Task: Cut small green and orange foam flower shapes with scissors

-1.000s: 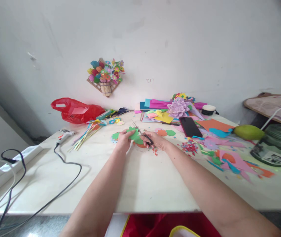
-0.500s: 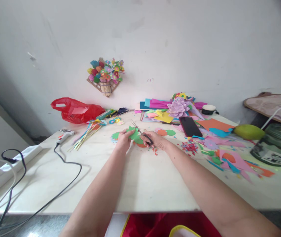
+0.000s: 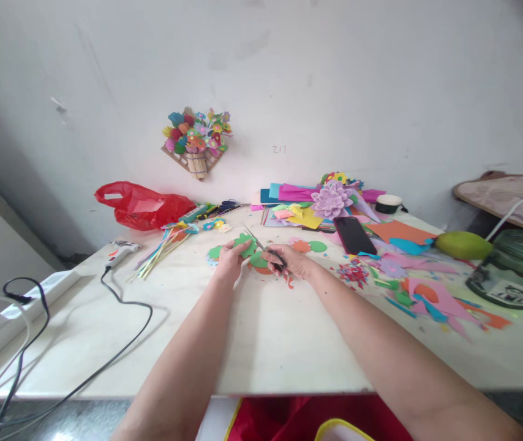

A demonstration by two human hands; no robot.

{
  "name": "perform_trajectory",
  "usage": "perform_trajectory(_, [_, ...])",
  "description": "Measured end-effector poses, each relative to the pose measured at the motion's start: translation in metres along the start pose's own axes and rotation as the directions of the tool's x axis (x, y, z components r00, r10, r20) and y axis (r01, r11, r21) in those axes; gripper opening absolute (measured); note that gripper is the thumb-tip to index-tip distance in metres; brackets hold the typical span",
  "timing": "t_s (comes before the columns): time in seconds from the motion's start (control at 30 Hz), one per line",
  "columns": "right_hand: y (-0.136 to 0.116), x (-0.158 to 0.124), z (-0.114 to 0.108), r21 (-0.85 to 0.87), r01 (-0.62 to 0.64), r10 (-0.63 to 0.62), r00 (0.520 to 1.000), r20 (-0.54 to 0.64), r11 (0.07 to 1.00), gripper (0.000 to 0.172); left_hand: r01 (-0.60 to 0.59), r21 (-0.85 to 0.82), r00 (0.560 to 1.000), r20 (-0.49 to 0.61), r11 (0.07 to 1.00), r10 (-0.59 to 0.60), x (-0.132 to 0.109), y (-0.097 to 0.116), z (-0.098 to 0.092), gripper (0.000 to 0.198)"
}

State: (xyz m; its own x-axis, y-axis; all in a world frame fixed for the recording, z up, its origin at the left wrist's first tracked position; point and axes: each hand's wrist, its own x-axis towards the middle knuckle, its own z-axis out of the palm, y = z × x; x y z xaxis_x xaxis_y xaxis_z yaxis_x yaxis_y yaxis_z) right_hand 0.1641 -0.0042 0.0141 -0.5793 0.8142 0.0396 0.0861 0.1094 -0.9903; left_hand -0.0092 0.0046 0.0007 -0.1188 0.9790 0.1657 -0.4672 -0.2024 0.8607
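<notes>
My left hand (image 3: 230,260) pinches a green scalloped foam cutout (image 3: 245,244) between thumb and fingers. Wrapped around the dark handles of a pair of scissors (image 3: 256,239) is my right hand (image 3: 291,261); the blades point up and left, close beside the cutout's right edge. Beneath the hands lie another green piece (image 3: 258,261) and orange scraps (image 3: 291,283). A green round piece (image 3: 318,246) and an orange flower shape (image 3: 301,246) rest just right of the scissors.
A phone (image 3: 354,236), coloured scraps (image 3: 427,297) and a glass jar (image 3: 512,269) occupy the right side. At the left are a red plastic bag (image 3: 146,207), thin sticks (image 3: 163,250) and a corded glue gun (image 3: 122,252). A flower basket (image 3: 197,162) hangs on the wall.
The green cutout has turned slightly and shifted a little left in my left hand. Both arms stay almost where they were.
</notes>
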Motion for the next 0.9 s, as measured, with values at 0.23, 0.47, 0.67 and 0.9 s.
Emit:
perform_trajectory(0.23, [0.004, 0.002, -0.005, 0.033, 0.020, -0.018, 0.999, -0.048, 0.999, 0.033, 0.031, 0.054, 1.000, 0.000, 0.998, -0.031, -0.003, 0.004, 0.003, 0.034])
perform_trajectory(0.47, [0.004, 0.008, -0.003, 0.095, 0.049, -0.030, 0.981, -0.192, 0.994, 0.030, 0.037, 0.110, 0.996, 0.081, 0.993, -0.046, -0.005, 0.004, 0.005, 0.034])
perform_trajectory(0.67, [0.003, 0.011, -0.005, 0.214, 0.160, -0.070, 0.924, -0.375, 0.963, 0.036, 0.076, 0.145, 0.986, 0.137, 0.987, -0.096, -0.011, 0.005, 0.011, 0.041])
perform_trajectory(0.9, [0.001, 0.013, -0.002, 0.249, 0.213, -0.093, 0.903, -0.419, 0.945, 0.041, 0.087, 0.233, 0.971, 0.199, 0.969, -0.135, -0.013, 0.003, 0.012, 0.053])
